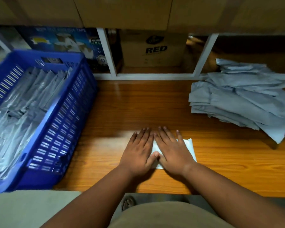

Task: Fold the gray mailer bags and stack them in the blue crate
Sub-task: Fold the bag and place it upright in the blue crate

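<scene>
left hand: your left hand (139, 151) lies flat, palm down, fingers straight and together, pressing on the left part of the folded bag; grips nothing.
right hand: your right hand (172, 152) is flat too, fingers straight and slightly spread, pressing the same bag; thumbs of both hands touch near the middle.
folded bag, look: the folded mailer bag (188, 148) is pale gray, small, mostly hidden under your palms; only a strip between the hands, the right end and a bottom corner show.
folded bag, axis: long axis seems to run left-right across the table, right end tilted slightly away from you; left end is hidden, so full outline cannot be told.
folded bag, place: on the wooden table (229, 170), near its front edge, centred before you.
crate: the blue crate (59, 129) sits at your left on the table, slotted walls, well apart from your hands; gray folded bags (23, 102) lie packed inside in rows.
unfolded pile: a loose stack of gray mailer bags (243, 99) lies at the far right of the table, edges fanned out, untidy.
behind: white shelf frame (204, 55) with a cardboard box marked RED (155, 48) and a blue printed box (61, 40).
</scene>
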A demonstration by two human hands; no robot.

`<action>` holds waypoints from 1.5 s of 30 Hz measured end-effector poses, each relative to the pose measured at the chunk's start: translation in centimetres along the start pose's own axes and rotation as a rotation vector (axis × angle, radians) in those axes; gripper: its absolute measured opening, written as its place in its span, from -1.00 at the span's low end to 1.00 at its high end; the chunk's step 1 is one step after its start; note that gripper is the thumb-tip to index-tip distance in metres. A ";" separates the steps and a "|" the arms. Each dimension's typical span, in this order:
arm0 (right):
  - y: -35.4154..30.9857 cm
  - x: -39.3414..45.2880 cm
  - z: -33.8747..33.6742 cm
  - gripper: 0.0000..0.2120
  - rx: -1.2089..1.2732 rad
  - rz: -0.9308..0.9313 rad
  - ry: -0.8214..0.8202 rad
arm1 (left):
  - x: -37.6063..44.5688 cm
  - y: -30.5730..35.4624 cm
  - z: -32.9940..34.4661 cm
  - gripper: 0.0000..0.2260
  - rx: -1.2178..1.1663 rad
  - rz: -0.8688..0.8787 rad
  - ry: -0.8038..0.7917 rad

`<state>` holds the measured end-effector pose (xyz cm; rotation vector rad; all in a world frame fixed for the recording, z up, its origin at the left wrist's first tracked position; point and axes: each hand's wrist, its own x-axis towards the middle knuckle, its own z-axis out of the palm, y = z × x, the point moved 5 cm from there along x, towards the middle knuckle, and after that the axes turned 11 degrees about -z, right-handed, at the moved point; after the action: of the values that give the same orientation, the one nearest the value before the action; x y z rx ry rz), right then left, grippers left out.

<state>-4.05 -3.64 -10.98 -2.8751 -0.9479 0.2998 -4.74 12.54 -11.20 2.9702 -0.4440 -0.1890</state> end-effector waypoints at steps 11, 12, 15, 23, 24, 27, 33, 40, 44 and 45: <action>2.6 -1.0 -5.6 -0.34 -0.030 -0.029 -0.159 | 2.3 -0.2 -6.5 -0.59 0.063 -0.180 -0.230; 2.6 -0.6 -6.2 -0.44 -0.006 -0.046 -0.176 | 2.5 -0.2 -7.0 -0.70 0.024 -0.191 -0.254; 2.3 0.1 -8.2 -0.68 0.088 -0.119 -0.167 | 2.0 -0.7 -9.4 -0.79 -0.112 -0.187 -0.249; 2.2 6.6 -18.8 -0.91 0.239 -0.217 0.018 | -0.3 -5.7 -22.1 -0.76 -0.090 -0.275 -0.075; 1.3 7.8 -20.7 -0.92 0.220 -0.235 0.049 | -0.9 -6.7 -23.8 -0.75 -0.081 -0.308 -0.025; -3.2 11.6 -26.2 -0.96 0.137 -0.329 0.172 | -4.5 -10.2 -28.6 -0.77 -0.039 -0.435 0.135; -16.1 18.7 -33.9 -0.90 -0.031 -0.551 0.311 | -13.1 -18.7 -34.3 -0.64 0.005 -0.627 0.246; -29.2 26.9 -32.5 -0.89 -0.180 -0.696 0.180 | -20.3 -26.8 -31.1 -0.70 0.046 -0.814 0.229; -32.6 30.2 -28.2 -0.92 -0.226 -0.759 -0.047 | -21.2 -30.0 -27.7 -0.71 -0.018 -0.860 0.081; -32.9 30.9 -26.8 -0.93 -0.274 -0.770 -0.123 | -21.1 -30.5 -26.9 -0.69 -0.037 -0.859 0.049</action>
<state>7.05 40.34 15.50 -2.4504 -2.1403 0.2831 -12.31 50.70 12.94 2.9042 0.8464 -0.1939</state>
